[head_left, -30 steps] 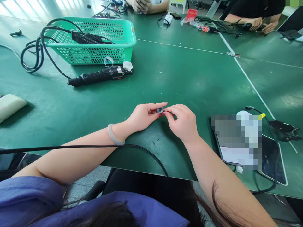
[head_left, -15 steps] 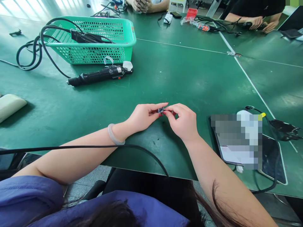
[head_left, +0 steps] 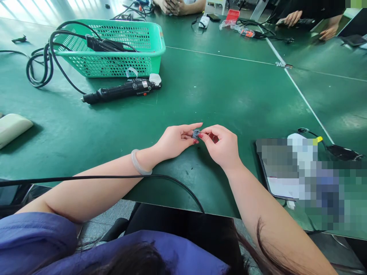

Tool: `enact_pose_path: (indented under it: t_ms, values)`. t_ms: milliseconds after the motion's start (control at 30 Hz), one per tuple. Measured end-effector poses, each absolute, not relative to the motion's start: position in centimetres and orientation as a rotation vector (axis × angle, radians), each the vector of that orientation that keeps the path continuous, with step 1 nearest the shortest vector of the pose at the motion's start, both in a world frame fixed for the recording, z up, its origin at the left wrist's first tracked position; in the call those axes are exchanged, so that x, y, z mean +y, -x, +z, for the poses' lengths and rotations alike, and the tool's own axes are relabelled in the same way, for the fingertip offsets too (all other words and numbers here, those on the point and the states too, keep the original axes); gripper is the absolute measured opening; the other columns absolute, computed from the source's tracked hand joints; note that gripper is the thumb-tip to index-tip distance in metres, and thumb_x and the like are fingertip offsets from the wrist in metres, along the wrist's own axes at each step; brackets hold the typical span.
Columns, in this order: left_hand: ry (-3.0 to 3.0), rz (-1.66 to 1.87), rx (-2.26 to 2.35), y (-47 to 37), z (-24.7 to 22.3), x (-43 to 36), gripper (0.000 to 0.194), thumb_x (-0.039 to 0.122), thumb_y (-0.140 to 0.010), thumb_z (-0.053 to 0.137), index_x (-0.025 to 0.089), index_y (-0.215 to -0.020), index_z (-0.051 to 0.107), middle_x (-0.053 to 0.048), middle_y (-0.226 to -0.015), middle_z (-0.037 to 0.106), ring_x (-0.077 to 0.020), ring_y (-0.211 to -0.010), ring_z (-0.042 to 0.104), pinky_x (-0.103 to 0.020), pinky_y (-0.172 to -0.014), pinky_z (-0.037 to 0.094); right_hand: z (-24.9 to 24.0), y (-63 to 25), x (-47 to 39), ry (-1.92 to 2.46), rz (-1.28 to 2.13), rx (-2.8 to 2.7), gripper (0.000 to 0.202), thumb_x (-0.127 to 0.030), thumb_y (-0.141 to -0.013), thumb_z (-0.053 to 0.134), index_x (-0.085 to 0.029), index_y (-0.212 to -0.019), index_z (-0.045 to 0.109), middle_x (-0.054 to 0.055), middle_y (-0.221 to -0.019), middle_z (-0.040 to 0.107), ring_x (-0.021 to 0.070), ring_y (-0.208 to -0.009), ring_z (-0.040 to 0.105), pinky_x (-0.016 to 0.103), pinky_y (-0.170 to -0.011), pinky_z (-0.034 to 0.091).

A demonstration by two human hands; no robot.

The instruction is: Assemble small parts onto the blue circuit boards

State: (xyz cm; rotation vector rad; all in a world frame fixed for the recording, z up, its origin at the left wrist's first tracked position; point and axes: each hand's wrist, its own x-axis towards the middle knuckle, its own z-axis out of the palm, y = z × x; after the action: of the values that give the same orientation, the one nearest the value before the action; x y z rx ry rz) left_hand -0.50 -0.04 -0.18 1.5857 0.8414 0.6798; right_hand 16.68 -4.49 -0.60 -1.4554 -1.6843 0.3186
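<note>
Near the front of the green table [head_left: 177,99], my left hand [head_left: 177,140] holds a small dark part [head_left: 196,133] between thumb and fingers, its index finger stretched above it. My right hand [head_left: 220,143] pinches at the right side of the same part with thumb and index finger. The part has a patterned, greyish face; its details are too small to tell. Both hands are just above the table surface, close together.
A green basket [head_left: 120,63] with black cables stands at the back left, a black electric screwdriver [head_left: 123,91] before it. A black cable [head_left: 114,177] crosses over my left forearm. Partly blurred flat items [head_left: 283,189] lie at the right. Other people's hands [head_left: 293,18] are across the table.
The small part has turned and shows more of its patterned face. My hands have barely shifted. The looped cable at the left has moved, and a person's hands at the back right have changed position.
</note>
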Motion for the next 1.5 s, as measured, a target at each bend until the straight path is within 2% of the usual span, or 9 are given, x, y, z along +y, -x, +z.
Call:
enact_pose_path:
  t_ms: [200, 333, 533, 733, 933, 1133, 1267, 1500]
  values:
    - [-1.527, 0.677, 0.81, 0.6, -0.3, 0.1, 0.051, 0.01, -0.082, 0.063, 0.014, -0.133, 0.06, -0.008, -0.106, 0.075, -0.0156, -0.093, 0.072, -0.036, -0.099, 0.055, -0.6, -16.7, -4.5, 1.433, 0.375, -1.647, 0.01, -0.024, -0.083, 0.065, -0.021, -0.074, 0.068, 0.0, -0.073, 0.066, 0.0129, -0.061, 0.053, 0.029, -0.06, 0.044]
    - [-1.464, 0.683, 0.797, 0.6, -0.3, 0.2, 0.048, 0.016, -0.082, 0.068, 0.011, -0.129, 0.062, -0.01, -0.106, 0.075, -0.0168, -0.093, 0.072, -0.037, -0.098, 0.055, -0.7, -16.7, -4.4, 1.429, 0.402, -1.654, 0.009, -0.025, -0.083, 0.064, -0.022, -0.076, 0.068, 0.0, -0.076, 0.067, 0.0131, -0.062, 0.053, 0.03, -0.061, 0.045]
    - [-1.448, 0.698, 0.787, 0.5, -0.3, 0.4, 0.035, 0.018, -0.085, 0.065, 0.011, -0.12, 0.067, -0.007, -0.088, 0.074, -0.0132, -0.08, 0.071, -0.033, -0.087, 0.059, -1.0, -16.7, -4.1, 1.383, 0.504, -1.612, 0.008, -0.026, -0.081, 0.066, -0.021, -0.075, 0.067, 0.001, -0.079, 0.067, 0.0118, -0.062, 0.052, 0.029, -0.06, 0.045]
    - [-1.48, 0.679, 0.751, 0.7, 0.2, 0.3, 0.035, 0.014, -0.085, 0.065, 0.012, -0.12, 0.066, -0.002, -0.074, 0.07, -0.0122, -0.074, 0.071, -0.028, -0.08, 0.059, -1.3, -16.6, -4.0, 1.379, 0.69, -1.49, 0.009, -0.03, -0.077, 0.068, -0.021, -0.077, 0.068, 0.001, -0.081, 0.069, 0.0114, -0.061, 0.052, 0.029, -0.06, 0.045]
    - [-1.375, 0.677, 0.73, 0.4, 0.2, 0.6, 0.037, 0.013, -0.084, 0.066, 0.012, -0.121, 0.064, -0.004, -0.076, 0.073, -0.0142, -0.076, 0.073, -0.029, -0.078, 0.059, -1.2, -16.6, -3.9, 1.352, 0.744, -1.431, 0.011, -0.031, -0.075, 0.07, -0.02, -0.078, 0.071, 0.001, -0.079, 0.07, 0.0105, -0.06, 0.052, 0.028, -0.059, 0.044]
    - [-1.18, 0.736, 0.869, 0.5, 0.1, 1.3, 0.025, 0.014, -0.086, 0.065, 0.01, -0.11, 0.067, -0.007, -0.082, 0.075, -0.0129, -0.076, 0.072, -0.031, -0.082, 0.059, -0.9, -18.0, -3.8, 1.494, 0.599, -1.466, 0.01, -0.027, -0.078, 0.067, -0.021, -0.082, 0.074, 0.001, -0.073, 0.068, 0.0116, -0.057, 0.051, 0.029, -0.058, 0.045]
    - [-1.089, 0.78, 0.957, 0.6, 0.0, 1.5, 0.029, 0.012, -0.087, 0.064, 0.011, -0.116, 0.066, -0.007, -0.088, 0.074, -0.0124, -0.081, 0.072, -0.033, -0.092, 0.057, -1.1, -18.5, -3.9, 1.556, 0.44, -1.764, 0.01, -0.019, -0.077, 0.068, -0.023, -0.084, 0.075, 0.0, -0.076, 0.069, 0.0123, -0.058, 0.052, 0.031, -0.062, 0.047]
    - [-0.987, 0.819, 0.957, 0.1, -0.4, 1.4, 0.029, 0.004, -0.091, 0.049, 0.012, -0.114, 0.066, -0.007, -0.096, 0.071, -0.0108, -0.092, 0.07, -0.03, -0.098, 0.055, -2.0, -16.5, -3.6, 1.56, 0.247, -2.055, 0.01, -0.023, -0.084, 0.067, -0.021, -0.089, 0.076, 0.005, -0.088, 0.072, 0.0218, -0.084, 0.061, 0.039, -0.077, 0.05]
